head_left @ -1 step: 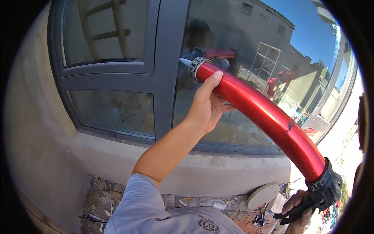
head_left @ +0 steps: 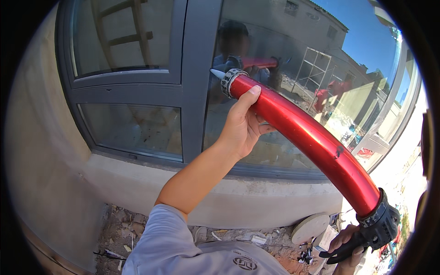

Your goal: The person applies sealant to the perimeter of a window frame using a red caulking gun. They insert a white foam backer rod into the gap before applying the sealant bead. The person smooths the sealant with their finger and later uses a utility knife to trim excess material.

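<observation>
A caulking gun with a long red barrel (head_left: 311, 137) slants across the view. Its pale nozzle (head_left: 217, 73) meets the seam where the dark grey window frame (head_left: 196, 78) borders the large glass pane (head_left: 270, 41). Near the front collar, my left hand (head_left: 243, 123) wraps the barrel from below, thumb on top. My right hand (head_left: 350, 245), at the lower right, closes round the black handle and trigger (head_left: 341, 250); part of it is hidden behind them. Whether any sealant is coming out is too small to tell.
Below the window runs a pale concrete sill (head_left: 256, 197), with a plastered wall (head_left: 46, 137) on the left. Rubble (head_left: 133, 224) covers the ground, and a round flat slab (head_left: 310, 228) leans by the sill. The glass reflects a building and a metal scaffold.
The handle end of the caulking gun has shifted slightly left, my right hand with it. The nozzle and my left hand have barely moved.
</observation>
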Demonstrator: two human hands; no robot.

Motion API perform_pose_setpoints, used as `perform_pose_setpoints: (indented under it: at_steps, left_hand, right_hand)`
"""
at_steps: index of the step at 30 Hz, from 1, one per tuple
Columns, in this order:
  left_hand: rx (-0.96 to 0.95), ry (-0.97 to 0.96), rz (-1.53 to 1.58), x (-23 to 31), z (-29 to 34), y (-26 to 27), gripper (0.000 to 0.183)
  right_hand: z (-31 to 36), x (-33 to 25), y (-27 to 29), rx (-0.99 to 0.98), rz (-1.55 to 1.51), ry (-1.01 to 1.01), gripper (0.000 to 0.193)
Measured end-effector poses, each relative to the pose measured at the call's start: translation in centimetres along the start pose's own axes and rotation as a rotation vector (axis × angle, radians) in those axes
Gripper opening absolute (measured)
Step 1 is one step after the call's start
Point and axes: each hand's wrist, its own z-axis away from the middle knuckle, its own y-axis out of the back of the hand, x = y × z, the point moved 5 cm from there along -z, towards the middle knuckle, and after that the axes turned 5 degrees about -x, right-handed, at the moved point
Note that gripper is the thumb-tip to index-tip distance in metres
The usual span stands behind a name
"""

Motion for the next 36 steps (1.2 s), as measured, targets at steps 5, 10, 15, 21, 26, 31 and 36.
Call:
perform_pose_setpoints:
  at_steps: [5,10,15,21,26,31,36]
  left_hand:
    - [0.108,0.087,0.064,-2.7,3.5,3.2,0.038]
    - [0.190,0.200,0.044,-5.1,6.4,6.0,0.042]
    - [0.271,0.278,0.017,-7.1,9.1,8.2,0.045]
    - [0.397,0.385,0.029,-9.3,12.2,10.4,0.047]
    - [0.494,0.443,0.063,-11.4,14.5,12.3,0.043]
    - [0.569,0.468,0.066,-13.3,16.4,14.4,0.043]
    - [0.649,0.510,0.079,-15.1,18.4,16.2,0.042]
  right_hand:
    - [3.7,4.6,0.5,-0.020,-0.024,-0.184,0.063]
    - [5.8,9.1,0.8,-0.107,-0.030,-0.211,0.062]
    - [8.3,13.1,1.8,-0.174,0.172,-0.314,0.070]
    - [13.8,18.7,5.2,-0.294,0.362,-0.534,0.067]
    - [17.4,24.3,7.6,-0.427,0.559,-0.496,0.070]
    - [18.2,26.6,7.5,-0.420,0.682,-0.423,0.055]
    - [17.5,26.2,5.7,-0.478,0.874,-0.248,0.054]
